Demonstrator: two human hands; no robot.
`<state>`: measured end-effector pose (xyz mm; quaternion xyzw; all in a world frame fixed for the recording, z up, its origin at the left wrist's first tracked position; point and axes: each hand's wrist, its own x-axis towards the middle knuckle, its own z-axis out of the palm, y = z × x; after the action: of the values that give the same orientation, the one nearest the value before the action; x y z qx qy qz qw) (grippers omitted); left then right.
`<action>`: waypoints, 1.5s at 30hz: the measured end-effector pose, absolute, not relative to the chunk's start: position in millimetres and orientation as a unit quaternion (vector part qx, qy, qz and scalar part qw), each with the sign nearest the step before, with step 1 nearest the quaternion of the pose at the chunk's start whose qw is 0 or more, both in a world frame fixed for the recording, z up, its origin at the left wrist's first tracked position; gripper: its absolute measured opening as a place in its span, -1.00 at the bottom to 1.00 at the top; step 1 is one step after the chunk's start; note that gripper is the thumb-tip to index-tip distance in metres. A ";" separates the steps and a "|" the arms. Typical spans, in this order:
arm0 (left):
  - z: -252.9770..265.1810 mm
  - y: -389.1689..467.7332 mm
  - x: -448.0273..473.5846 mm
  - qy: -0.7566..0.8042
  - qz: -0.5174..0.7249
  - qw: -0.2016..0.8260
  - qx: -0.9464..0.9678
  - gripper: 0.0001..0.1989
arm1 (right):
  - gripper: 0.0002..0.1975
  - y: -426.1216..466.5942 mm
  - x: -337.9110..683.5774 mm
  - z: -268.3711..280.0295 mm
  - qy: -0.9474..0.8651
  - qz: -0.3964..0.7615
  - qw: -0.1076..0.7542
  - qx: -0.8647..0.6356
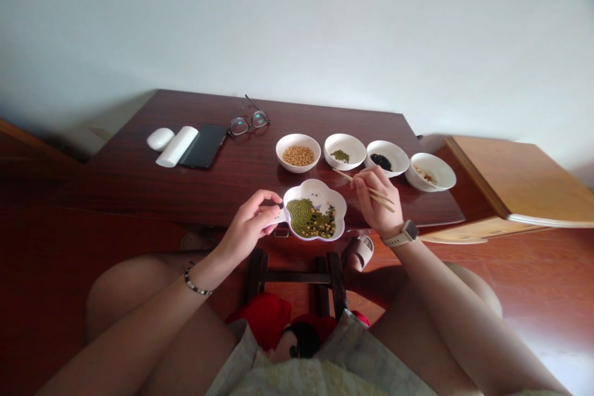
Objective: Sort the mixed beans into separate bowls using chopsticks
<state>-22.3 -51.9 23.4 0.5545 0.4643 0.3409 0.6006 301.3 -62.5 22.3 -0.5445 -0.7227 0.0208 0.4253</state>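
My left hand is closed on the handle of a white flower-shaped bowl with a lilac rim. Inside it lie green mung beans and, on the right, a mix of yellow and black beans. My right hand grips a pair of chopsticks, their tips pointing left near the small bowls. Behind stands a row of white bowls: one with yellow soybeans, one with a few mung beans, one with black beans, and one with pale and reddish bits.
On the left of the dark wooden table lie a white rounded case, a white long case, a black phone and eyeglasses. A light wooden cabinet stands at the right. A wall rises behind.
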 end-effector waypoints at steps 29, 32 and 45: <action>25.5 -51.4 -22.6 0.465 0.340 0.602 0.553 -0.77 | -0.70 -83.6 308.7 18.2 -0.651 0.102 0.525 -0.539; 26.7 -51.4 -23.0 0.468 0.338 0.601 0.553 -0.77 | -0.65 -77.6 310.7 14.0 -0.514 0.216 0.628 -0.543; 28.7 -52.7 -23.0 0.471 0.336 0.600 0.552 -0.75 | -0.65 -69.2 319.9 6.3 -0.312 0.386 0.690 -0.527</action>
<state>-23.0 -52.7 28.7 0.5519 0.4710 0.3363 0.6004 319.9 -69.2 6.3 -0.5274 -0.3120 0.3857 0.6897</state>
